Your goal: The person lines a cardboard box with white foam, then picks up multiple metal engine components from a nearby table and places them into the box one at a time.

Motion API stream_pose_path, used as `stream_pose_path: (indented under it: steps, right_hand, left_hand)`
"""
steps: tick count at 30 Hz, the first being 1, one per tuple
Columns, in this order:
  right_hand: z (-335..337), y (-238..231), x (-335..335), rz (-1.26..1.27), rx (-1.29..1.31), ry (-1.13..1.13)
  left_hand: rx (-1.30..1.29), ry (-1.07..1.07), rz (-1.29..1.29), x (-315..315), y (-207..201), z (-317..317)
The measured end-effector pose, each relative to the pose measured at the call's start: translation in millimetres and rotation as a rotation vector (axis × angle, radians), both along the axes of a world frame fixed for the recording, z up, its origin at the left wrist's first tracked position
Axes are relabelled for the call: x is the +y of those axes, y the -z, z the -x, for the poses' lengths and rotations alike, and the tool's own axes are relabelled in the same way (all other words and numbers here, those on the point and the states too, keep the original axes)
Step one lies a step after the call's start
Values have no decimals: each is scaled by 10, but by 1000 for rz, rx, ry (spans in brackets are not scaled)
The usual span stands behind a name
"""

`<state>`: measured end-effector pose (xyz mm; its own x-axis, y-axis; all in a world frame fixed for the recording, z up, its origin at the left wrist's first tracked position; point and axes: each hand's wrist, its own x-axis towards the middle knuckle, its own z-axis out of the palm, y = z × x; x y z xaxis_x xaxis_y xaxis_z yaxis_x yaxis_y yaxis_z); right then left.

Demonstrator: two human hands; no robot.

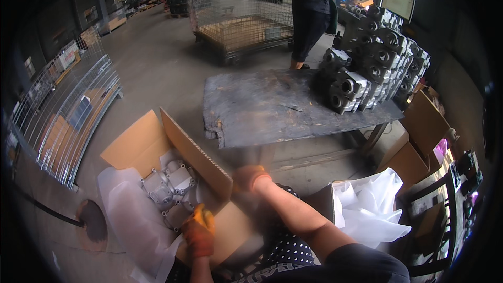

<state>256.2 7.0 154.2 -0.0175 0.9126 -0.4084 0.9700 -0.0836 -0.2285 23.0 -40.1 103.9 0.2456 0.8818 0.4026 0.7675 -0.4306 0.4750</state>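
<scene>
An open cardboard box (196,152) stands low in front of me, its flaps raised. Grey metal castings (166,186) lie inside, with translucent plastic sheeting (123,204) draped over the left side. My left hand (199,235), in an orange and yellow glove, is at the box's near side, beside the castings. Its fingers are curled, and what they hold, if anything, is hidden. Past the right flap, near the table's front edge, my right hand (250,178) wears an orange glove. Motion smears its fingers, so its grip cannot be made out.
A dark worktable (257,107) stands ahead, stacked with metal castings (380,63) on its right. A plastic-lined box (332,204) is to my right, another open box (408,149) beyond. Wire cages (78,120) stand left and behind. A person (312,15) stands past the table.
</scene>
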Motion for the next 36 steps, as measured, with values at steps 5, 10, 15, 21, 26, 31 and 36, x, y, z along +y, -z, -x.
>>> stream_pose_path:
  steps: [5, 10, 15, 21, 26, 31, 36]
  right_hand:
    - [-11, 19, 29, 16, -20, -22]
    - [-42, 78, 23, -35, -3, -27]
    - [-35, 114, -15, -106, -18, -8]
    - [-25, 153, 41, -24, -47, -35]
    - [-24, 94, 4, -56, -23, -27]
    - [-36, 29, -29, -68, 35, -9]
    - [-23, 131, 9, -52, 11, -24]
  left_hand:
    - [17, -8, 58, -2, 40, 16]
    - [-40, -7, 23, -2, -12, -12]
    - [28, -35, 14, -1, 18, 11]
    - [0, -22, -9, -4, 1, 13]
    - [-22, -8, -28, -13, -33, 18]
    - [-26, -14, -26, -9, 21, 27]
    - [-25, -22, 41, -3, 1, 27]
